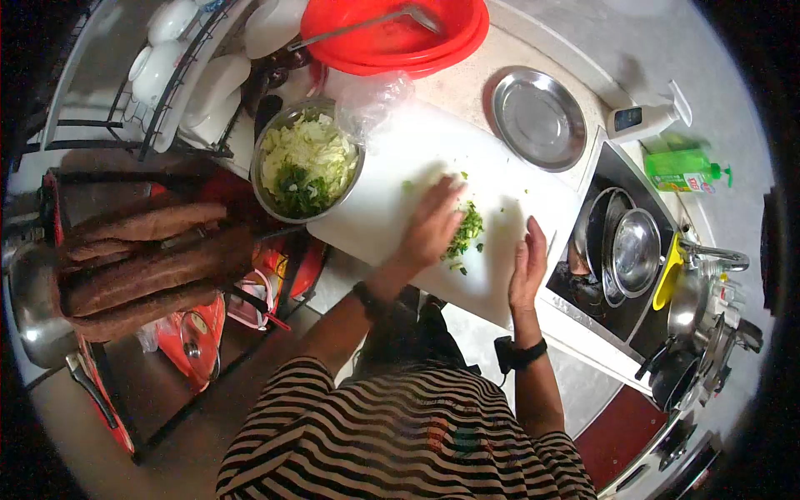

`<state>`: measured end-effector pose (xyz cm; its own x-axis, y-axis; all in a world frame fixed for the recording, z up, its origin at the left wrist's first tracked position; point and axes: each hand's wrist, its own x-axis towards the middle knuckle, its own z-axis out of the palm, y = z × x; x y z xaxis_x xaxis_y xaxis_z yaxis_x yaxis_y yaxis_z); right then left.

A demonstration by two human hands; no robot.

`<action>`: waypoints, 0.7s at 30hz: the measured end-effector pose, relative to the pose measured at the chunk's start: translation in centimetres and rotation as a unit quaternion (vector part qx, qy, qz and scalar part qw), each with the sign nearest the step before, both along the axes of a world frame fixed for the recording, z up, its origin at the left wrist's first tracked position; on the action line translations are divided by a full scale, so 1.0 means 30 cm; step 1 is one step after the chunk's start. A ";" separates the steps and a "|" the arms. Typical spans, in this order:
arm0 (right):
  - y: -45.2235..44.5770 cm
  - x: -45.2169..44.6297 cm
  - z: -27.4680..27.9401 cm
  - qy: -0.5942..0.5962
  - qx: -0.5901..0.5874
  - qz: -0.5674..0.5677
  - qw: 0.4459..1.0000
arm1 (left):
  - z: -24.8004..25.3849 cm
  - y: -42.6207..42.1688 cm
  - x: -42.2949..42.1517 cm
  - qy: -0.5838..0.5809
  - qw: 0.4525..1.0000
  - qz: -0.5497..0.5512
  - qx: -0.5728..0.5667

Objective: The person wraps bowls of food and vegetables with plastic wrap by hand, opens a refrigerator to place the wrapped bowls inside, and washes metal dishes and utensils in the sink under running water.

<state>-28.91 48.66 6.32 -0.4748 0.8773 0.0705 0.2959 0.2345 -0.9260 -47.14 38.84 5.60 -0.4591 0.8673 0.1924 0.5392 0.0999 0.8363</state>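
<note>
A small heap of chopped greens (468,232) lies on the white cutting board (375,200), with a few loose bits around it. My left hand (435,218) is at the left side of the heap, its fingers stretched out and slightly blurred. To the right of the greens, my right hand (527,265) stands on edge over the board, fingers extended and holding nothing. A metal bowl (356,177) at the board's left end holds chopped pale cabbage (312,150) and dark greens (300,193). A crumpled clear plastic bag (372,104) touches the bowl's upper right side.
Red basins (475,42) with a ladle (358,27) stand behind the board. A round metal plate (540,118) lies at the back right. The sink holds metal bowls (636,252). Soap bottles (679,171) stand behind it. A dish rack (179,83) is at the upper left.
</note>
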 end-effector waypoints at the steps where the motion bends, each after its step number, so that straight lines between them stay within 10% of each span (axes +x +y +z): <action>1: 0.015 0.034 -0.004 0.001 0.006 -0.010 1.000 | -0.010 -0.041 -0.036 0.051 0.998 0.037 0.013; 7: -0.017 0.134 -0.029 -0.029 -0.005 0.004 1.000 | -0.077 -0.061 -0.096 0.229 0.959 0.142 -0.091; 21: -0.021 0.134 -0.065 -0.017 -0.018 0.041 0.999 | -0.049 0.008 0.132 0.187 0.965 -0.181 0.026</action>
<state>-24.90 48.04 4.36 -0.5464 0.8373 0.0225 0.3085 0.2261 -0.9240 -43.18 39.07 4.12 -0.0187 0.9428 0.3329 0.7963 -0.1873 0.5752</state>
